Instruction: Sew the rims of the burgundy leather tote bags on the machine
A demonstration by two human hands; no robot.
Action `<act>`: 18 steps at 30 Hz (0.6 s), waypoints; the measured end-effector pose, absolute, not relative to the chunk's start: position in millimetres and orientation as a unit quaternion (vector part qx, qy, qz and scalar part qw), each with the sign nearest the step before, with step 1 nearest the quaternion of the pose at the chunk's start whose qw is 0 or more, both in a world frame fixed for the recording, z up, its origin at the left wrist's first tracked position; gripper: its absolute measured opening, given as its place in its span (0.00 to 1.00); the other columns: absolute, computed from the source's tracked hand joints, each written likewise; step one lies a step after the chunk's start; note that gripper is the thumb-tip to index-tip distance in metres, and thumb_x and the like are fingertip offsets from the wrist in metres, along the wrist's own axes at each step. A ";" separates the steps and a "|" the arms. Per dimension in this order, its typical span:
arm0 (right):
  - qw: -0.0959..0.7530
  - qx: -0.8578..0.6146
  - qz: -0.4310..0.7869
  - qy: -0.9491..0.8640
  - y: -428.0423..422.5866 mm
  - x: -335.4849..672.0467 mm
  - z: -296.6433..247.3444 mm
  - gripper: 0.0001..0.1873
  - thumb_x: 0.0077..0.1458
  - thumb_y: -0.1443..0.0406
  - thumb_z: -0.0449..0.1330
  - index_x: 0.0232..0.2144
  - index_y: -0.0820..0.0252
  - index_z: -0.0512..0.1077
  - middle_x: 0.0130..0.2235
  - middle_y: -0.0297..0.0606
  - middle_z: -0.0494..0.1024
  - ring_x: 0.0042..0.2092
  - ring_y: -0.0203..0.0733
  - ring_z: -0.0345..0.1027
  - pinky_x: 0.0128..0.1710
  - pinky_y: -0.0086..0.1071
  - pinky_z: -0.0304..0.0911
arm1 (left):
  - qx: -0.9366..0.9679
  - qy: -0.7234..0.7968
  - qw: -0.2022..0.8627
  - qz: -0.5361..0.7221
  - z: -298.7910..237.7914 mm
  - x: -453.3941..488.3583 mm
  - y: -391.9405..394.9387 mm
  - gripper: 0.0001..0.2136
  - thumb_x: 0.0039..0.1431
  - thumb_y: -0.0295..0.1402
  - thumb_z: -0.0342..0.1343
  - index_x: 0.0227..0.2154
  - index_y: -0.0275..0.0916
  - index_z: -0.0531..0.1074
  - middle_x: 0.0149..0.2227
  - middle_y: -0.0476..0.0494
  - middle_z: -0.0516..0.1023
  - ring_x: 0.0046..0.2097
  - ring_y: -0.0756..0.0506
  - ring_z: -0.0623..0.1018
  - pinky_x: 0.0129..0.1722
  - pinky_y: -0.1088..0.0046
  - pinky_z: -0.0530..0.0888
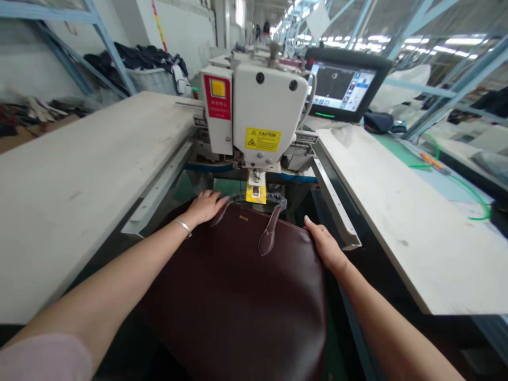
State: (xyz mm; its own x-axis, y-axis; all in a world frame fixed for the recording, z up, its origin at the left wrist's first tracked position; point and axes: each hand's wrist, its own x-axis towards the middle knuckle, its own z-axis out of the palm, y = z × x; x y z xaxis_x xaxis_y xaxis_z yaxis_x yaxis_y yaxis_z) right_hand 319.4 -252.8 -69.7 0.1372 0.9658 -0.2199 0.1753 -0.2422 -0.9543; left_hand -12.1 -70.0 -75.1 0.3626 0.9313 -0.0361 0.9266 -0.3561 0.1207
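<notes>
A dark burgundy leather bag (238, 286) lies in the gap in front of a white sewing machine head (254, 114), its handle (270, 233) looping up under the needle area with a yellow tag (256, 193). My left hand (204, 206) rests flat on the bag's top left corner, fingers stretched out toward the handle; a silver bracelet sits on the wrist. My right hand (325, 244) presses against the bag's top right edge, its fingers curled over the rim and partly hidden.
Grey worktops flank the machine, the left table (79, 174) and the right table (397, 211). A touchscreen panel (343, 87) stands behind right. A basket of dark cloth (151, 79) sits far left. Green tubing (472, 196) lies at right.
</notes>
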 end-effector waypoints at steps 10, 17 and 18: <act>0.389 -0.650 0.368 -0.539 -222.2 339.1 -124.5 0.34 0.46 0.37 0.61 0.16 0.56 0.56 0.18 0.28 0.54 0.21 0.33 0.47 0.21 0.30 0.43 | 0.801 0.589 0.059 -0.095 -27.0 -24.8 -73.3 0.43 0.58 0.67 0.30 0.31 0.34 0.80 0.37 0.27 0.81 0.45 0.33 0.80 0.40 0.66 0.71; 0.346 -0.637 0.207 -0.657 -200.8 314.0 -135.2 0.27 0.55 0.41 0.54 0.35 0.56 0.74 0.42 0.47 0.79 0.47 0.58 0.71 0.49 0.47 0.64 | 0.860 0.494 0.105 -0.073 -52.6 20.9 -149.8 0.31 0.65 0.57 0.40 0.34 0.37 0.81 0.39 0.30 0.82 0.44 0.34 0.81 0.41 0.63 0.73; 0.362 -0.596 0.213 -0.685 -200.0 296.3 -120.8 0.26 0.58 0.43 0.54 0.41 0.56 0.74 0.46 0.47 0.78 0.51 0.57 0.70 0.54 0.47 0.62 | 0.865 0.489 0.102 -0.053 -56.8 34.3 -158.0 0.28 0.65 0.55 0.44 0.35 0.37 0.81 0.38 0.29 0.82 0.44 0.34 0.81 0.41 0.62 0.73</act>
